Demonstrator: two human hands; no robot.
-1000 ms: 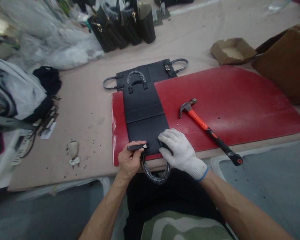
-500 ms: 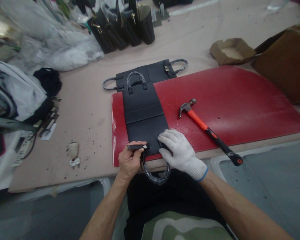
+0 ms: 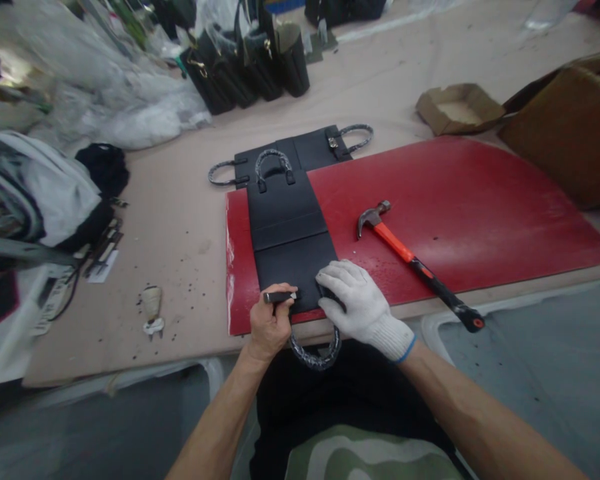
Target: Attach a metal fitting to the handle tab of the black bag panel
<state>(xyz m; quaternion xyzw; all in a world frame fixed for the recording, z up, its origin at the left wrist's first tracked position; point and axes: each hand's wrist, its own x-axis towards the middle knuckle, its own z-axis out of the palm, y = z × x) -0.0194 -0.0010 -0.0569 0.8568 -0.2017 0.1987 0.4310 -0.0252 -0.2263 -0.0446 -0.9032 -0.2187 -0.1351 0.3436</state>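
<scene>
My bare left hand (image 3: 270,327) pinches a short dark rod-shaped tool with a bright tip (image 3: 279,297), held nearly level over the near end of a black leather bag panel (image 3: 293,243). My right hand (image 3: 355,300), in a white knit glove, is closed over the panel's near right corner; what lies under its fingers is partly hidden. Between my hands a wrapped loop handle (image 3: 316,361) hangs past the table edge towards me. At the far end of the panel another wrapped handle (image 3: 273,157) stands up.
The panel lies on a red board (image 3: 460,207), with a claw hammer (image 3: 420,267) to its right. Behind is a second black panel (image 3: 307,150) with handles. Finished-looking black bags (image 3: 247,73), cardboard boxes (image 3: 460,110) and a white-wrapped object (image 3: 152,310) also occupy the table.
My left hand has shifted slightly right with the tool, closer to my gloved hand. The right hand stays in place on the panel. The view has tilted a little.
</scene>
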